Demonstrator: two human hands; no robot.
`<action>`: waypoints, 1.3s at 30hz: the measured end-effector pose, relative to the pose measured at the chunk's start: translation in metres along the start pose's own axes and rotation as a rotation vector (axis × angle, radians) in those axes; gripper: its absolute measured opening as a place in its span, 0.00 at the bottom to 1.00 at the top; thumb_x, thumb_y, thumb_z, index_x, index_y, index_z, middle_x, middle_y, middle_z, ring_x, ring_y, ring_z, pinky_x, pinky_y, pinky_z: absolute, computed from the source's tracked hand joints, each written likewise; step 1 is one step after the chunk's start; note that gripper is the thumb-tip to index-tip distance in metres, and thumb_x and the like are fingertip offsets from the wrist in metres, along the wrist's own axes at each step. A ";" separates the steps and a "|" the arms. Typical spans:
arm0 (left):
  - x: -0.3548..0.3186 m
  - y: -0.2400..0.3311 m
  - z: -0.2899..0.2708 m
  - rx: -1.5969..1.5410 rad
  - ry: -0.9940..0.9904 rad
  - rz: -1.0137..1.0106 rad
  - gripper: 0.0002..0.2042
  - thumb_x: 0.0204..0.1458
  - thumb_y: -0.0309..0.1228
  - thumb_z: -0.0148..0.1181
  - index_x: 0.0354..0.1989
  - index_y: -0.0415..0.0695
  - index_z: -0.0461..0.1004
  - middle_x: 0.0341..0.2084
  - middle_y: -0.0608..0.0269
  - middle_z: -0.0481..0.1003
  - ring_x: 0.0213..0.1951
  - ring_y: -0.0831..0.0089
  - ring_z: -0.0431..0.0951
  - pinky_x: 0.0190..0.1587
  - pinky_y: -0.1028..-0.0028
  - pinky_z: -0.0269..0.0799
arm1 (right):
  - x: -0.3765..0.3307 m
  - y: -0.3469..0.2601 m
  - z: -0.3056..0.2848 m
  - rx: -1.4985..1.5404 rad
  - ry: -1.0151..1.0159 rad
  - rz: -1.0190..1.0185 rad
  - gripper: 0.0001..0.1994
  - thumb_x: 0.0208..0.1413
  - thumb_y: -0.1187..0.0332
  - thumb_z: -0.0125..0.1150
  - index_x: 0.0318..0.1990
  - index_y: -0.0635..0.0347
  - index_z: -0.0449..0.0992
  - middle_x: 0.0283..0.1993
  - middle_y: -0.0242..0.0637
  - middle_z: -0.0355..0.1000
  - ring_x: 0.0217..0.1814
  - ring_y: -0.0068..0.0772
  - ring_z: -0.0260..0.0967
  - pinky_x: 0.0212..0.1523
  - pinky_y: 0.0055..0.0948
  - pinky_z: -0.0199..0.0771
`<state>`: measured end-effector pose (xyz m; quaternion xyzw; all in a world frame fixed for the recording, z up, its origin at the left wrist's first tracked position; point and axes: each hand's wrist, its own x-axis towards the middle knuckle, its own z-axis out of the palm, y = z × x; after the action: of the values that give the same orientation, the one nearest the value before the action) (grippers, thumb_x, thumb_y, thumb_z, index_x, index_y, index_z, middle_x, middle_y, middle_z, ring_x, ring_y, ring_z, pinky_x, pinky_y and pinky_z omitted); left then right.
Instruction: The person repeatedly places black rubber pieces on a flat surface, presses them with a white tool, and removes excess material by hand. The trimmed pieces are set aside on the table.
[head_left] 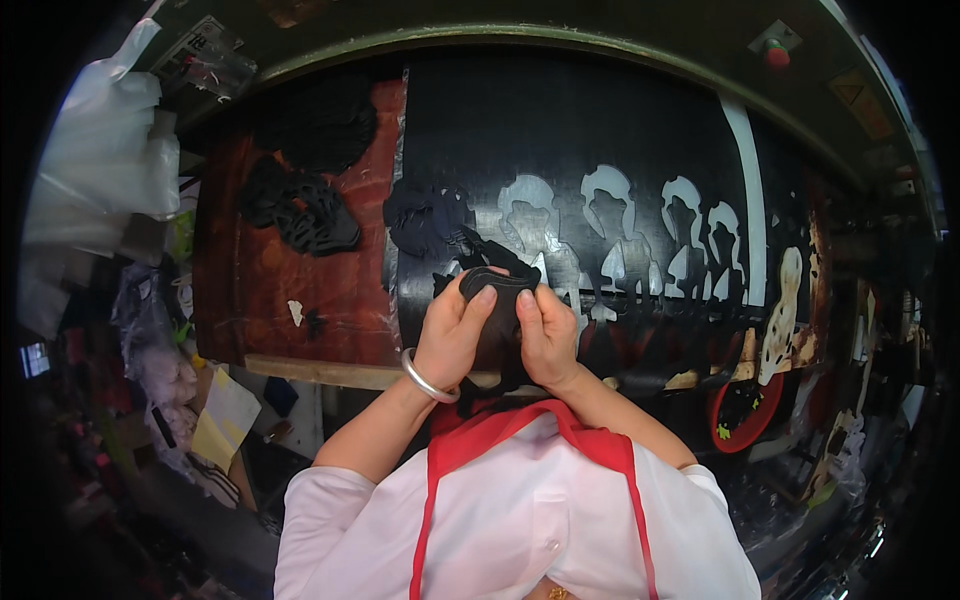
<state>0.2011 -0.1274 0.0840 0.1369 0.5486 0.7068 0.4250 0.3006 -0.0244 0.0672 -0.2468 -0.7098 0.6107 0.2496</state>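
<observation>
White plastic bags (100, 150) hang far left; a clear packet with a dark label (205, 55) sits above them. A yellow sheet (225, 420) lies lower left. Yellow warning label (862, 100) and red button (777, 55) far right on the green machine frame (560, 38). The counter (320, 290) is reddish-brown at left, covered right by a black sheet (560, 130) with pale cut-out holes. Piles of black cut pieces (305, 210) sit far left on it. A red bowl (745, 425) sits near right. Both hands hold a stack of black pieces (497, 290) at centre, near edge: left hand (452, 335) and right hand (547, 335) fingers pinch it from either side, thumbs on top.
</observation>
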 end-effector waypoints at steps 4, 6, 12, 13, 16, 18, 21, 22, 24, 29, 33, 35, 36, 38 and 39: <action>-0.002 0.002 -0.002 -0.090 0.021 -0.049 0.12 0.61 0.26 0.54 0.51 0.35 0.67 0.40 0.63 0.76 0.41 0.80 0.75 0.45 0.79 0.72 | -0.003 0.001 -0.007 -0.069 -0.073 0.024 0.16 0.62 0.65 0.53 0.23 0.63 0.62 0.18 0.41 0.62 0.17 0.36 0.59 0.21 0.34 0.60; -0.005 0.002 0.000 -0.002 0.025 -0.043 0.12 0.61 0.26 0.54 0.50 0.35 0.68 0.40 0.63 0.76 0.40 0.80 0.75 0.44 0.79 0.72 | -0.007 0.002 -0.008 -0.091 -0.077 0.000 0.15 0.60 0.65 0.54 0.24 0.63 0.63 0.18 0.41 0.62 0.18 0.38 0.61 0.21 0.35 0.61; -0.014 -0.006 0.013 0.267 0.123 0.064 0.12 0.61 0.27 0.55 0.50 0.35 0.69 0.38 0.62 0.76 0.39 0.80 0.76 0.43 0.80 0.72 | -0.012 0.007 -0.007 -0.332 0.026 -0.105 0.05 0.50 0.75 0.51 0.26 0.66 0.65 0.22 0.51 0.64 0.21 0.55 0.65 0.24 0.43 0.66; -0.013 -0.008 0.013 0.199 0.127 0.085 0.12 0.61 0.27 0.55 0.50 0.35 0.68 0.38 0.62 0.76 0.38 0.80 0.76 0.42 0.80 0.72 | -0.012 0.007 -0.008 -0.362 0.029 -0.120 0.02 0.47 0.77 0.48 0.26 0.67 0.64 0.24 0.53 0.64 0.23 0.59 0.64 0.25 0.45 0.67; -0.013 -0.016 0.010 0.093 0.183 0.072 0.13 0.61 0.28 0.56 0.50 0.35 0.68 0.37 0.62 0.77 0.38 0.80 0.76 0.42 0.79 0.72 | -0.011 0.003 -0.010 -0.168 -0.013 0.006 0.04 0.53 0.76 0.47 0.28 0.66 0.67 0.21 0.47 0.66 0.20 0.48 0.68 0.22 0.40 0.66; -0.015 -0.019 0.009 0.097 0.194 0.107 0.13 0.61 0.28 0.55 0.50 0.35 0.69 0.37 0.62 0.77 0.38 0.79 0.76 0.42 0.79 0.72 | -0.012 0.000 -0.010 -0.164 -0.034 -0.044 0.07 0.59 0.73 0.48 0.29 0.66 0.68 0.21 0.49 0.66 0.21 0.49 0.67 0.23 0.41 0.65; -0.012 -0.017 0.018 0.183 0.232 0.207 0.12 0.61 0.28 0.55 0.49 0.34 0.68 0.37 0.61 0.76 0.38 0.79 0.76 0.43 0.79 0.72 | -0.012 0.005 -0.004 -0.286 -0.001 -0.094 0.13 0.64 0.66 0.50 0.29 0.65 0.67 0.22 0.48 0.67 0.22 0.52 0.67 0.24 0.41 0.65; -0.009 -0.010 0.020 0.207 0.254 0.225 0.12 0.61 0.27 0.55 0.49 0.34 0.68 0.37 0.61 0.76 0.37 0.79 0.76 0.43 0.79 0.72 | -0.013 0.009 -0.001 -0.284 0.010 -0.124 0.12 0.64 0.69 0.49 0.28 0.64 0.66 0.21 0.47 0.66 0.22 0.53 0.65 0.24 0.42 0.63; 0.000 0.011 0.027 0.282 0.477 0.113 0.13 0.62 0.28 0.54 0.50 0.33 0.67 0.36 0.62 0.76 0.34 0.79 0.76 0.35 0.78 0.74 | -0.013 0.024 0.001 -0.359 0.032 -0.260 0.11 0.61 0.72 0.52 0.26 0.62 0.64 0.20 0.48 0.63 0.21 0.57 0.64 0.22 0.46 0.62; 0.030 0.146 -0.036 -0.123 0.653 0.771 0.10 0.65 0.38 0.50 0.38 0.44 0.67 0.28 0.64 0.73 0.24 0.80 0.70 0.25 0.79 0.70 | -0.018 0.062 -0.009 -0.570 -0.005 -0.244 0.11 0.60 0.71 0.53 0.25 0.62 0.66 0.20 0.51 0.65 0.22 0.58 0.66 0.24 0.49 0.65; 0.016 0.239 -0.086 0.136 0.513 0.916 0.13 0.64 0.38 0.51 0.39 0.38 0.70 0.25 0.62 0.72 0.22 0.78 0.70 0.27 0.75 0.72 | -0.018 0.068 -0.017 -0.619 -0.115 -0.104 0.14 0.62 0.67 0.52 0.25 0.64 0.68 0.23 0.55 0.69 0.25 0.61 0.69 0.26 0.51 0.67; 0.013 0.270 -0.096 0.246 0.518 0.888 0.13 0.64 0.38 0.52 0.39 0.38 0.71 0.24 0.65 0.72 0.20 0.80 0.69 0.25 0.77 0.71 | -0.016 0.064 -0.020 -0.624 -0.136 -0.069 0.14 0.63 0.67 0.51 0.25 0.64 0.69 0.23 0.56 0.69 0.26 0.62 0.69 0.27 0.52 0.68; 0.012 0.282 -0.100 0.287 0.488 0.888 0.13 0.63 0.38 0.53 0.39 0.39 0.72 0.23 0.67 0.72 0.19 0.82 0.69 0.24 0.79 0.71 | -0.015 0.062 -0.021 -0.632 -0.139 -0.057 0.14 0.63 0.67 0.50 0.25 0.65 0.69 0.23 0.57 0.69 0.26 0.62 0.70 0.27 0.53 0.68; 0.013 0.298 -0.105 0.296 0.598 0.856 0.12 0.63 0.38 0.54 0.38 0.40 0.72 0.22 0.69 0.72 0.19 0.83 0.68 0.21 0.80 0.67 | -0.013 0.061 -0.021 -0.700 -0.160 -0.041 0.14 0.63 0.67 0.50 0.25 0.65 0.70 0.23 0.57 0.70 0.26 0.63 0.70 0.27 0.53 0.68; 0.012 0.304 -0.110 0.274 0.576 0.887 0.12 0.63 0.38 0.54 0.38 0.40 0.72 0.22 0.69 0.71 0.19 0.82 0.68 0.21 0.80 0.66 | -0.012 0.061 -0.021 -0.704 -0.159 -0.028 0.14 0.63 0.67 0.50 0.25 0.65 0.70 0.23 0.58 0.70 0.26 0.63 0.70 0.27 0.53 0.69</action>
<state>-0.0159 -0.2021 0.3126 0.2104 0.6195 0.7492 -0.1030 0.3259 -0.0085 0.0084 -0.2597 -0.8971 0.3427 0.1016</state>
